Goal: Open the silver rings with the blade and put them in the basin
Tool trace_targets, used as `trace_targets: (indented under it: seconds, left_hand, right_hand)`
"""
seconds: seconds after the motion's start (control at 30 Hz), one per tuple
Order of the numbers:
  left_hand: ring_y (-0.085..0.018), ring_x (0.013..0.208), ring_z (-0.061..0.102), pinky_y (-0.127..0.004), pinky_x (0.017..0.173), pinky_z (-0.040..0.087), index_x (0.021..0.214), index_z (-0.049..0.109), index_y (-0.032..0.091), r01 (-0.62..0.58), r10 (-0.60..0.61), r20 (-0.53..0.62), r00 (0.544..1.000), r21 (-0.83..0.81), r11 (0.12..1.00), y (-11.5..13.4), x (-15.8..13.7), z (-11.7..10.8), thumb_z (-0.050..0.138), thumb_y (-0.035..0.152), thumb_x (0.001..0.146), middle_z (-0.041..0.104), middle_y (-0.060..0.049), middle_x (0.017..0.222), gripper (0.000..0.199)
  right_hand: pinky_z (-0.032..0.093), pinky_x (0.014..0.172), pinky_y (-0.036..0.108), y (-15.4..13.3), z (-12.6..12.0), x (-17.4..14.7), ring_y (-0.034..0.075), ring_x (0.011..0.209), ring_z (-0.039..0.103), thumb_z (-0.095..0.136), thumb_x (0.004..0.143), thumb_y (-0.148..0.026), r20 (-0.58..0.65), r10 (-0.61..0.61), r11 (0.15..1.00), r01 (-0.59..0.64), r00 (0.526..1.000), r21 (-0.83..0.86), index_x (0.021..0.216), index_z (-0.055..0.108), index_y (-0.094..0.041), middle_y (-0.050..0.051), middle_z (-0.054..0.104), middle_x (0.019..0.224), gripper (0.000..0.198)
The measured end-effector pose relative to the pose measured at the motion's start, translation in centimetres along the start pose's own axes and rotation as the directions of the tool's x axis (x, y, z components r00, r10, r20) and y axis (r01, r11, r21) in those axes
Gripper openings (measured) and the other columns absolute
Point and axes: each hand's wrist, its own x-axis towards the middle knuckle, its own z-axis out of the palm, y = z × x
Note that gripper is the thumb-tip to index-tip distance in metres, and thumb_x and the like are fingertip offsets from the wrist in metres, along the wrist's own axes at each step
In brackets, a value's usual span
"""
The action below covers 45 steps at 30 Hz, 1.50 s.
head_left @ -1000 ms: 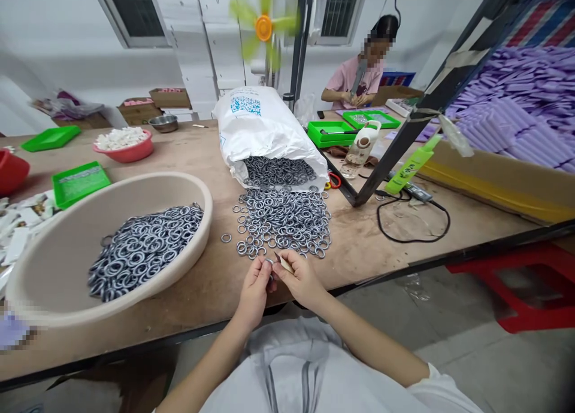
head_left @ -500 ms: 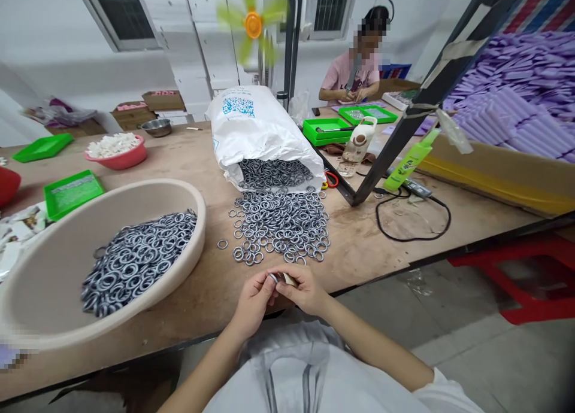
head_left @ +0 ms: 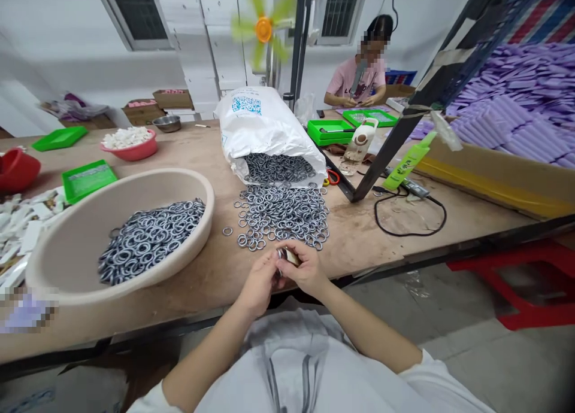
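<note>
My left hand [head_left: 259, 281] and my right hand [head_left: 309, 270] meet at the front edge of the table. Between their fingertips is a grey ring [head_left: 281, 255], pinched by the left thumb and fingers. The right hand is closed round a small cream-coloured piece [head_left: 293, 257], partly covered by the fingers, so its kind is unclear. Just beyond the hands lies a heap of loose grey rings [head_left: 287, 212], spilling from the mouth of a white sack [head_left: 269, 123]. To the left, a large beige basin [head_left: 54, 263] holds many more such rings.
A metal frame post [head_left: 381, 155] stands at right, near a bottle [head_left: 359, 143], a lime-green tube [head_left: 411, 161] and a black cable [head_left: 411, 234]. Green trays [head_left: 90, 179] and a red bowl [head_left: 135, 149] of white pieces are left. Across the table sits a person [head_left: 357, 81].
Both hands are slightly higher in view and tilted more, still together around the ring. The whole scene has shifted a little as the head moved. The basin appears farther right.
</note>
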Motion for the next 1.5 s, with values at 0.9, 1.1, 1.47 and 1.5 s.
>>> trace_targets:
  seconds: [0.9, 1.1, 1.47, 1.5]
  left_hand:
    - [-0.004, 0.044, 0.038, -0.017, 0.041, 0.031, 0.067, 0.049, 0.017, -0.122, 0.115, -0.117, 0.986, -0.054, 0.991, 2.6, 1.5, 1.7, 0.07, 0.053, 0.082, 0.044, 0.006, 0.056, 0.045]
    - [-0.004, 0.045, 0.039, -0.017, 0.04, 0.031, 0.068, 0.05, 0.017, -0.096, 0.087, -0.116, 0.989, -0.079, 0.992, 2.4, 1.7, 1.3, 0.073, 0.05, 0.08, 0.045, 0.005, 0.057, 0.042]
    - [-0.005, 0.046, 0.043, -0.018, 0.045, 0.033, 0.065, 0.05, 0.016, 0.036, -0.035, 0.025, 0.999, -0.045, 0.998, 1.0, -0.7, 0.2, 0.074, 0.054, 0.077, 0.049, 0.003, 0.059, 0.046]
    - [-0.005, 0.046, 0.044, -0.019, 0.046, 0.033, 0.066, 0.052, 0.015, 0.008, -0.009, -0.016, 1.0, -0.029, 1.0, 0.8, -0.7, -0.3, 0.075, 0.054, 0.076, 0.05, 0.003, 0.06, 0.046]
  right_hand:
    - [0.033, 0.059, 0.027, -3.6, -2.2, 1.5, 0.014, 0.063, 0.054, 0.036, 0.099, -0.062, 0.158, -0.106, 0.711, 0.186, 0.982, -0.678, 0.074, 0.06, -0.021, 0.002, 0.059, 0.065, 0.053]
    - [0.03, 0.059, 0.028, -3.4, -1.7, 1.5, 0.014, 0.06, 0.051, 0.033, 0.1, -0.061, 0.208, -0.091, 0.69, 0.212, 0.974, -0.692, 0.07, 0.058, -0.021, 0.002, 0.056, 0.063, 0.056]
    - [0.035, 0.059, 0.027, -1.0, -2.6, 2.5, 0.014, 0.059, 0.047, 0.044, 0.096, -0.06, -0.046, 0.087, 0.886, -0.099, 0.995, -0.452, 0.078, 0.055, -0.021, -0.001, 0.052, 0.062, 0.044]
    - [0.036, 0.06, 0.027, -1.1, -2.2, 2.3, 0.014, 0.061, 0.051, 0.048, 0.095, -0.058, 0.037, 0.096, 0.892, -0.07, 0.995, -0.447, 0.086, 0.058, -0.021, -0.001, 0.057, 0.066, 0.039]
